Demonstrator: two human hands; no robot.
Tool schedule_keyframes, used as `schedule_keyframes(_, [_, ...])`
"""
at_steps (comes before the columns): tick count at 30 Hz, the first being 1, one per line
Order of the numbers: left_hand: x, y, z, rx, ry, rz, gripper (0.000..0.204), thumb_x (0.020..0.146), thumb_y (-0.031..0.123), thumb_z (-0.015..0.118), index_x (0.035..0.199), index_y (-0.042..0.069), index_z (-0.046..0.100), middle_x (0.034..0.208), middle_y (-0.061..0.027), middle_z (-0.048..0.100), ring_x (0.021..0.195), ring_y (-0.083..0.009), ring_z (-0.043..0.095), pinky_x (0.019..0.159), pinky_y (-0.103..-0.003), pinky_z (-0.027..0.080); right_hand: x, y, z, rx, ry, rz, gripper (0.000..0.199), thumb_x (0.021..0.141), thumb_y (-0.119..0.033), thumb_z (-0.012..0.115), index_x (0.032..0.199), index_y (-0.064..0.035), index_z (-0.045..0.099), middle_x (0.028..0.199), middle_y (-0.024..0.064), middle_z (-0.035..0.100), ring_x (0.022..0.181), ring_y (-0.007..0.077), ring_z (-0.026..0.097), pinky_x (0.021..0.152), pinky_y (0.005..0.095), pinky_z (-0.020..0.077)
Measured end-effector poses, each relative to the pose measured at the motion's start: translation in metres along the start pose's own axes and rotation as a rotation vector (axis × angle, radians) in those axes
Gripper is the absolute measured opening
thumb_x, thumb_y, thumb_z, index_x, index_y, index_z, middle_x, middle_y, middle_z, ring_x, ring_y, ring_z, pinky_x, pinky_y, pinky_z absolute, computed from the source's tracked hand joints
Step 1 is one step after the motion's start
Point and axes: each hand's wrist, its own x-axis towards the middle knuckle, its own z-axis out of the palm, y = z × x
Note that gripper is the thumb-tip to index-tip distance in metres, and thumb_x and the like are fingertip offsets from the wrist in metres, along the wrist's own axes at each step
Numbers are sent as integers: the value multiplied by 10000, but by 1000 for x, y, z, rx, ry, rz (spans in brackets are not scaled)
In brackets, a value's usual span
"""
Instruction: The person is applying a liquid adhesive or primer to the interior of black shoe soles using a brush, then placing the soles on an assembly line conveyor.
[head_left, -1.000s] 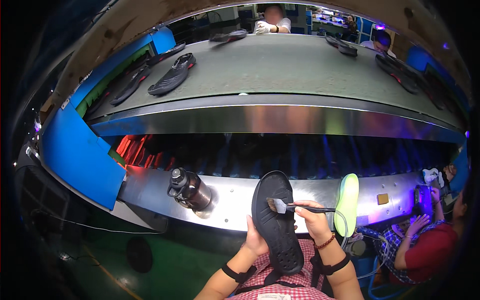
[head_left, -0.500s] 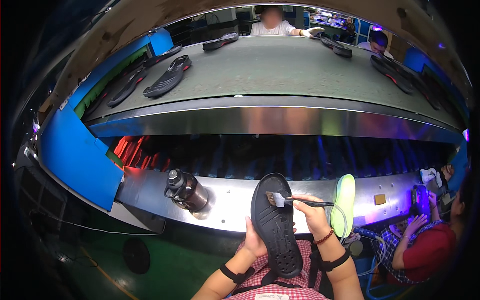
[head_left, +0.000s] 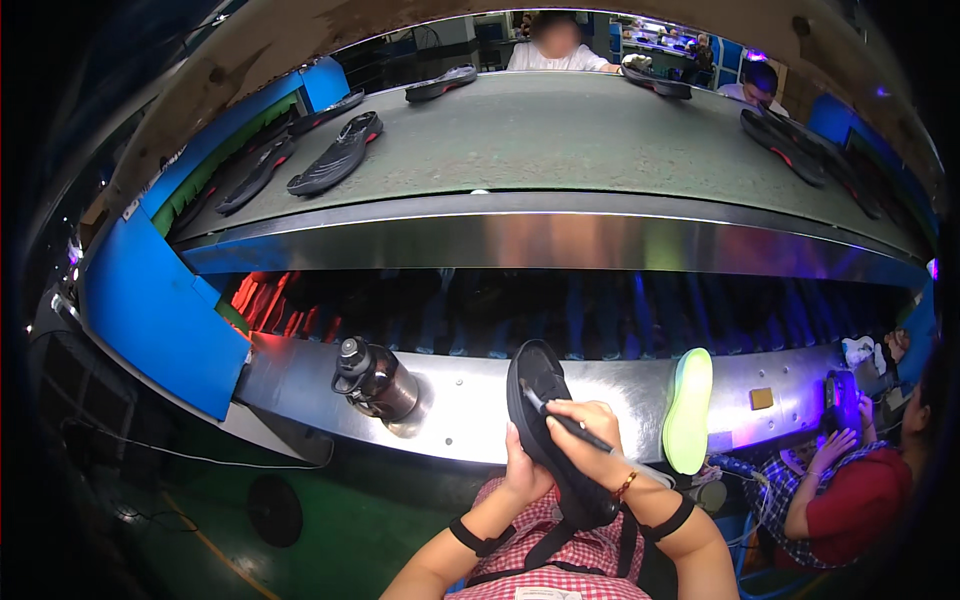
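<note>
A black shoe sole (head_left: 537,434) leans up over my lap, its toe end reaching over the metal ledge. My left hand (head_left: 525,472) is wrapped round its left edge and underside. In my right hand (head_left: 592,432) is a brush with a dark handle (head_left: 580,430), gripped between thumb and fingers. The brush head touches the inner face of the sole near its upper left rim; its bristles are mostly hidden. A pale tube trails from the handle along my right wrist. The sole is tilted, so only part of its inside shows.
A dark bottle (head_left: 382,390), a lime-green sole (head_left: 688,412) and a yellow block (head_left: 762,399) sit on the metal ledge (head_left: 460,430). Beyond, several black soles lie on a conveyor belt (head_left: 520,135). Across it, a person's gloved hand touches one sole (head_left: 656,84). A co-worker (head_left: 860,490) sits at right.
The sole has tipped onto its side, and the brush has moved from the middle of its inner face toward the left rim. My right hand has shifted left. Across the belt, a sole has turned.
</note>
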Motion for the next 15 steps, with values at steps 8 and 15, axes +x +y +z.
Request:
schedule_keyframes(8, [6, 56, -13, 51, -134, 174, 864, 870, 734, 205, 1360, 53, 410, 1262, -170, 544, 1131, -322, 544, 990, -479, 427, -61, -16, -34, 63, -387, -25, 217, 741, -141, 719, 948, -76, 708, 941, 77, 710, 922, 199, 672, 812, 332, 463])
schedule_keyframes(15, [-12, 34, 17, -103, -336, -51, 910, 859, 757, 159, 1422, 63, 336, 1385, -161, 445, 1239, -308, 469, 1037, -466, 393, -14, -25, -66, 411, -137, 259, 189, 733, -58, 719, 916, -12, 708, 905, 130, 711, 775, 224, 692, 712, 317, 522])
